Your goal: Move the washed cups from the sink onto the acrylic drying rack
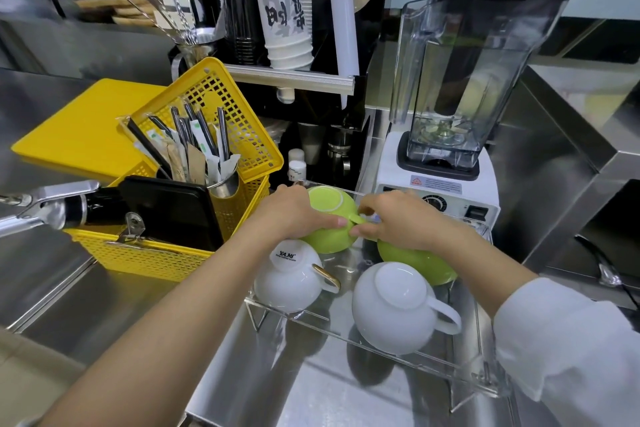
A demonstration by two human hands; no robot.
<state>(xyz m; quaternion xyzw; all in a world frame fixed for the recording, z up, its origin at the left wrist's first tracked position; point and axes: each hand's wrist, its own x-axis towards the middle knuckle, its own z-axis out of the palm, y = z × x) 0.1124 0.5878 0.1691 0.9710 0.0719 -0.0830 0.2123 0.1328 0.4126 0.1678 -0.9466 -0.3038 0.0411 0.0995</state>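
A clear acrylic drying rack (460,371) stands on the steel counter with several cups upside down on it. At its far left a green cup (329,204) is gripped by my left hand (294,215) around its side, while my right hand (401,218) pinches its handle. A second green cup (419,263) lies under my right wrist. Nearer me sit a white cup with a gold handle (291,277) and a larger white cup (394,308). The sink (79,305) is at the lower left, and no cups show in it.
A yellow perforated basket (145,256) with a clipboard and a utensil holder stands left of the rack. A tap (52,208) reaches in from the left. A blender (460,80) sits behind the rack. Stacked paper cups (284,17) and a yellow board (86,128) stand further back.
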